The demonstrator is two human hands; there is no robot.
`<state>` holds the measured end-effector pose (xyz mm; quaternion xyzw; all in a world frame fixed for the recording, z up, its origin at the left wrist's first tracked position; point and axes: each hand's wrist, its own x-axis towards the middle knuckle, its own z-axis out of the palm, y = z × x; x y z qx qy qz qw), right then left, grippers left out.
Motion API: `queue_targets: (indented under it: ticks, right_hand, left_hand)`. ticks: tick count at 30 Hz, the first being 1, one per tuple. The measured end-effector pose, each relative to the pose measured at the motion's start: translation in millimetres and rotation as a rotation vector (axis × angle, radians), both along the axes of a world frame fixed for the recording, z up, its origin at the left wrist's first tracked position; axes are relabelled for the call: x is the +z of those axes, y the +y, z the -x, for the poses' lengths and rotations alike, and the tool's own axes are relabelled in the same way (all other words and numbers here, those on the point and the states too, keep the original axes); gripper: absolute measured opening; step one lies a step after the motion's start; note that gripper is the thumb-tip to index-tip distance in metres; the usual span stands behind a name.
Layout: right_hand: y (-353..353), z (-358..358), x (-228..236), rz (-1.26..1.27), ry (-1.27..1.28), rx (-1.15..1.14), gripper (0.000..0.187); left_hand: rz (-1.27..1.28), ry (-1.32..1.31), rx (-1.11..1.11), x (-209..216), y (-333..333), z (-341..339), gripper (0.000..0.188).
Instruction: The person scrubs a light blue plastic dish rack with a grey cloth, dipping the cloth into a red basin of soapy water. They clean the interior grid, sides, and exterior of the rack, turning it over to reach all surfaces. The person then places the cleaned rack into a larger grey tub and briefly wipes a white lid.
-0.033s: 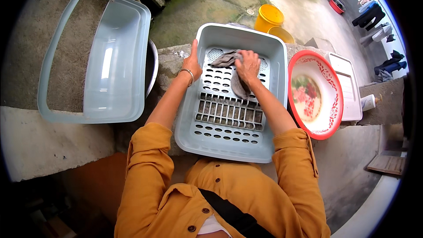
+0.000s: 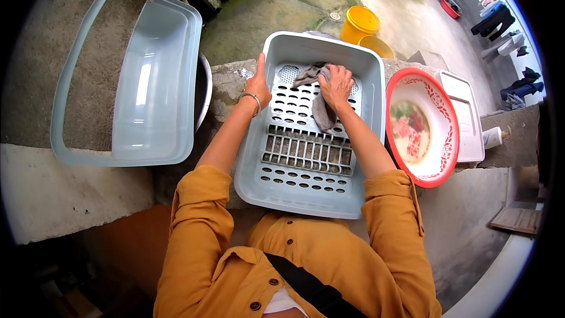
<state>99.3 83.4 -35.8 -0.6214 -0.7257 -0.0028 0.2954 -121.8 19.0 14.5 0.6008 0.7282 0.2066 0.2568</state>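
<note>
A grey-blue plastic dish drainer [image 2: 294,199] with a perforated bottom and a slatted rack across its middle rests on a stone ledge in front of me. My left hand [image 2: 258,87], a bracelet at the wrist, grips its left rim, one finger stretched along the edge. Inside the drainer, near its far end, my right hand [image 2: 336,87] presses a crumpled grey cloth [image 2: 323,113] against the holed bottom. Parts of the cloth stick out to the left of the hand and below it.
Left stands a matching translucent lid [image 2: 154,82] with an open frame. On the right, a red-rimmed enamel basin [image 2: 434,123] holds some water; behind it lie a white tray [image 2: 465,100] and a white bottle [image 2: 492,137]. Yellow buckets [image 2: 358,26] stand beyond the ledge.
My right hand and the cloth have shifted very slightly to the right inside the drainer. My left hand keeps its hold on the rim.
</note>
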Motion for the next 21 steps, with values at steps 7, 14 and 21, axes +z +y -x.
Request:
queue_targets:
  ticks: [7, 14, 21]
  right_hand:
    - [16.9, 68.9, -22.3, 0.252, 0.047, 0.240, 0.031]
    - [26.5, 35.2, -18.0, 0.132, -0.239, 0.081, 0.026]
    - [17.9, 33.9, -2.1, 0.234, -0.108, -0.160, 0.031]
  left_hand:
    - [0.066, -0.012, 0.016, 11.0, -0.9, -7.9, 0.102]
    - [0.026, -0.029, 0.025, 5.9, -2.4, -1.6, 0.102]
    - [0.036, -0.033, 0.023, 10.4, -2.9, -9.5, 0.100]
